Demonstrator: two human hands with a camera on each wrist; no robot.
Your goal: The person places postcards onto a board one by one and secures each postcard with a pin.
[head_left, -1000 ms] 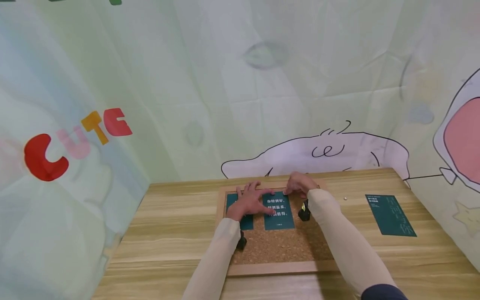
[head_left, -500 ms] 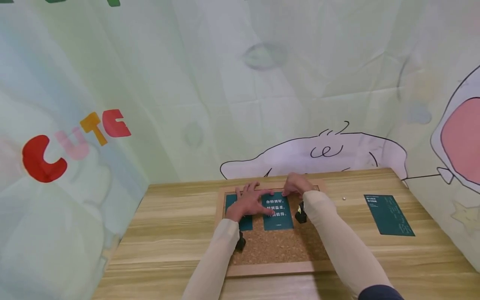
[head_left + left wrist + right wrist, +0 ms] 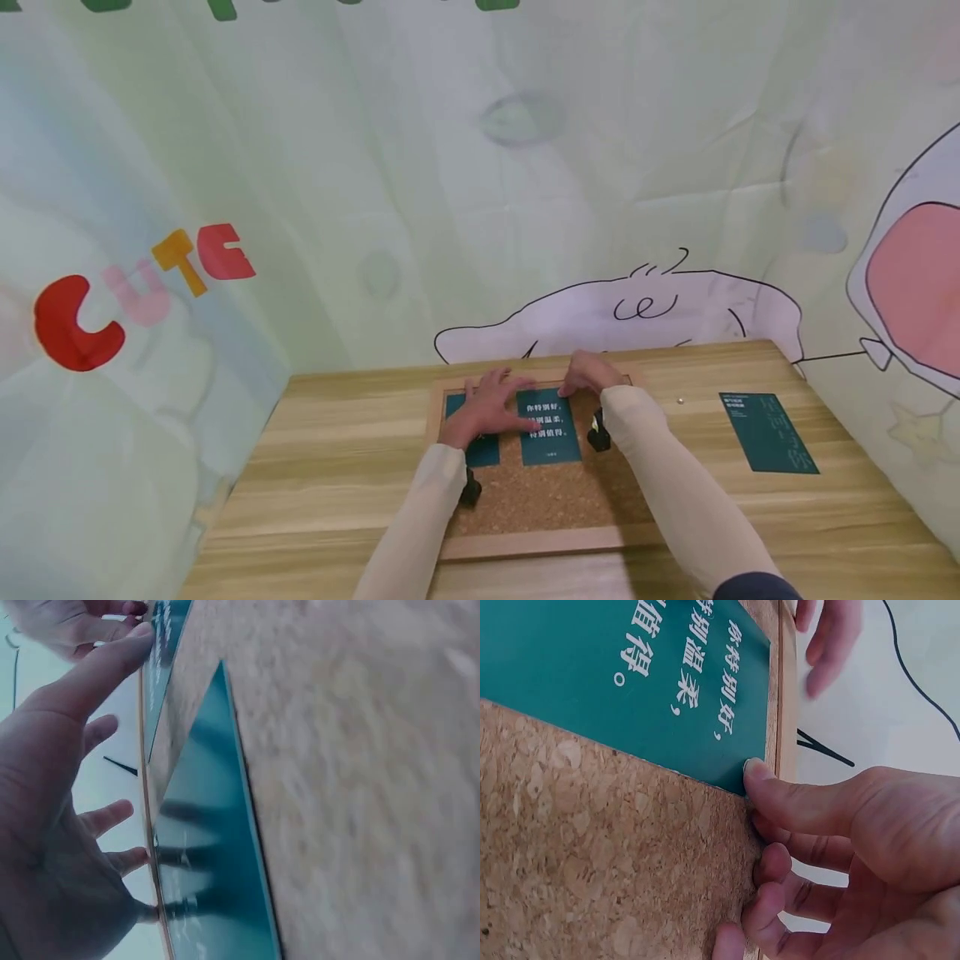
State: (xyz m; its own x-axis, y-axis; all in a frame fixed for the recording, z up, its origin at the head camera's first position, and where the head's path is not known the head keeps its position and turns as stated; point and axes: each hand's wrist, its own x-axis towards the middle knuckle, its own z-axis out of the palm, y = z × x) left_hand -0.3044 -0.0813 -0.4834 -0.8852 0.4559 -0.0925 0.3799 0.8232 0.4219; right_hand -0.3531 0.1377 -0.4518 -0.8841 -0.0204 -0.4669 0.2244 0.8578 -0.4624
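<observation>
In the head view, two dark green cards lie side by side on a framed cork board (image 3: 547, 504). The middle card (image 3: 551, 446) bears white printed writing. My left hand (image 3: 487, 408) has its fingers spread over the left card (image 3: 486, 454), and its thumb reaches to the middle card. Seen from the left wrist, the fingertips come down by the board's far edge, and that thumb tip is at the card (image 3: 161, 667). My right hand (image 3: 900, 847) pinches the printed card's (image 3: 615, 690) upper right corner, thumb on top, other fingers curled at the board's edge.
Another green card (image 3: 772, 437) lies on the wooden table to the right of the board. Between them is a tiny shiny round thing (image 3: 680, 401). A printed fabric backdrop (image 3: 420, 208) rises right behind the table's far edge.
The head view has shifted slightly, so everything sits a little further left and lower. Both hands keep their places on the cards; the right wrist has turned slightly.
</observation>
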